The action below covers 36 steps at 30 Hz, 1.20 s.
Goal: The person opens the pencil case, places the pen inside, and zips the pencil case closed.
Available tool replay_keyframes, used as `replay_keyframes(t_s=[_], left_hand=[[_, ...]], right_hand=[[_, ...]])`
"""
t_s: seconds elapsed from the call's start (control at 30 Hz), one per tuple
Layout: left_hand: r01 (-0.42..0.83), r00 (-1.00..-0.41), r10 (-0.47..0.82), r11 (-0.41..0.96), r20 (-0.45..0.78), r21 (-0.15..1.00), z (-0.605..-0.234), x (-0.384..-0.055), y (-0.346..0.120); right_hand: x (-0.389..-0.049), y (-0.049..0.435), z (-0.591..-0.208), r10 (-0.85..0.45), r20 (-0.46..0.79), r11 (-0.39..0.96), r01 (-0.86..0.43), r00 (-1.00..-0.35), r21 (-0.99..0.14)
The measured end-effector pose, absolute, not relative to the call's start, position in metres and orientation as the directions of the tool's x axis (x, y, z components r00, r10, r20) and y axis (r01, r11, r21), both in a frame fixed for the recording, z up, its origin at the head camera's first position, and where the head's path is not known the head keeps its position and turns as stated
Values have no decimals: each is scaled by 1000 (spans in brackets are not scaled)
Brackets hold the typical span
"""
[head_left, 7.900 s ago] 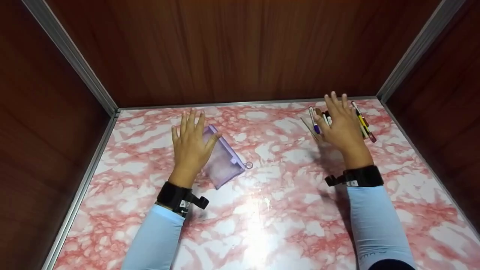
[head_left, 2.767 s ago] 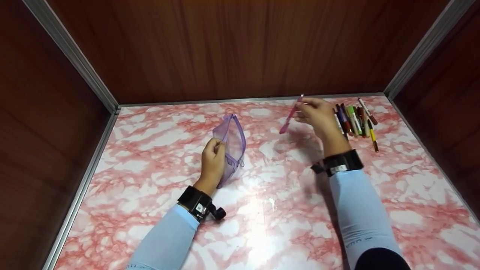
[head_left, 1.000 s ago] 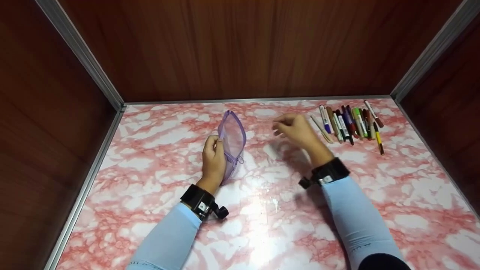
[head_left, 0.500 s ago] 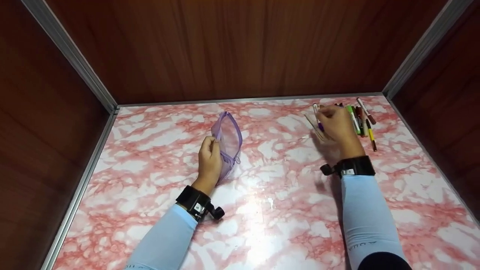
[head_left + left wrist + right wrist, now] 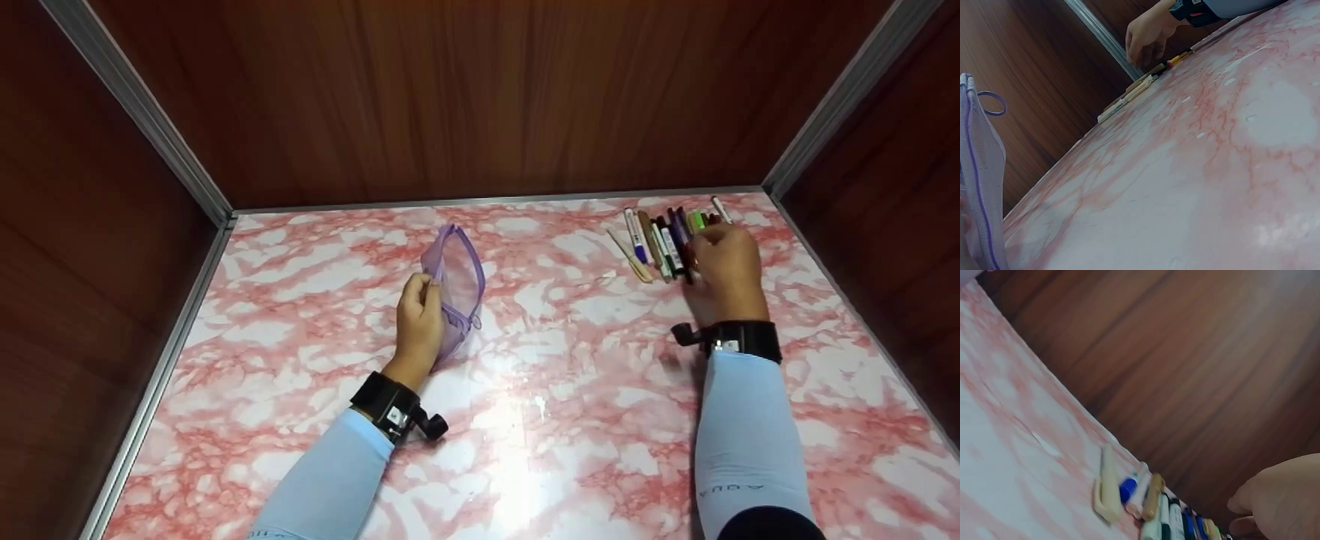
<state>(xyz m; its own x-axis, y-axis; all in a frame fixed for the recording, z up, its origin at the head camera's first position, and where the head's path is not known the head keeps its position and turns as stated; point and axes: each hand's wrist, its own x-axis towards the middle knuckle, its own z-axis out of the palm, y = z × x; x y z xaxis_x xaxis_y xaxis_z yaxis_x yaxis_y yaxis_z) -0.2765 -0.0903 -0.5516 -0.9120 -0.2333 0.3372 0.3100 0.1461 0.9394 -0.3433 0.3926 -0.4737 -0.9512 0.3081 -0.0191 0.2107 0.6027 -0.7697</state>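
Observation:
My left hand (image 5: 421, 319) pinches the near side of a purple mesh zip pouch (image 5: 463, 274), its thumb at the rim. The pouch stands with its mouth spread wide, and a ring pull (image 5: 475, 322) hangs from its zipper end. In the left wrist view the pouch (image 5: 985, 180) fills the left edge. At the far right, my right hand (image 5: 729, 259) hovers low over a row of pens and markers (image 5: 667, 247), fingers pointing down and loosely bent. Nothing shows between its thumb (image 5: 1241, 498) and fingers in the right wrist view. The hand hides part of the row.
A beige pen (image 5: 630, 256) lies at the left end of the row. A white-bodied marker (image 5: 721, 208) shows beyond the right hand. Wooden panels (image 5: 487, 97) with metal edging enclose the red-and-white marbled table (image 5: 570, 420) at the back and sides.
The pouch, flat at first, became held with its mouth spread. The right hand carried a pink pen toward it, was without it a second ago, then returned to the pens, moving right along them.

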Motion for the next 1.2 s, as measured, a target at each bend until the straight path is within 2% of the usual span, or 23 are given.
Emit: replay_keyframes(t_s=[0.1,0.23,0.3,0.5,0.87,1.2], left_hand=[[309,-912,-236,146,337,940,-551,-276,-89],[304,-913,-240,137,329,943,-552,-275,-87],[298,-915,-242,134,323,945,-553,-275,-85],[308,-908,-250,148,337,940,-554,-276,-84],[322,-898,-260,157,354,934,-553,-276,-88],[320,-901,-253,162,353,934,-551,-276,-87]], right_hand=[[-341,402,-475,378,-81,526,286,-922,-801],[-338,417,-477,442,-44,618,340,-896,-708],[-336,425,-478,465,-32,689,385,-884,-614],[-333,442,-484,491,-106,703,465,-865,-538],[-335,444,-494,446,-83,740,419,-891,-525],[-336,448,-491,507,-170,638,500,-845,-586]])
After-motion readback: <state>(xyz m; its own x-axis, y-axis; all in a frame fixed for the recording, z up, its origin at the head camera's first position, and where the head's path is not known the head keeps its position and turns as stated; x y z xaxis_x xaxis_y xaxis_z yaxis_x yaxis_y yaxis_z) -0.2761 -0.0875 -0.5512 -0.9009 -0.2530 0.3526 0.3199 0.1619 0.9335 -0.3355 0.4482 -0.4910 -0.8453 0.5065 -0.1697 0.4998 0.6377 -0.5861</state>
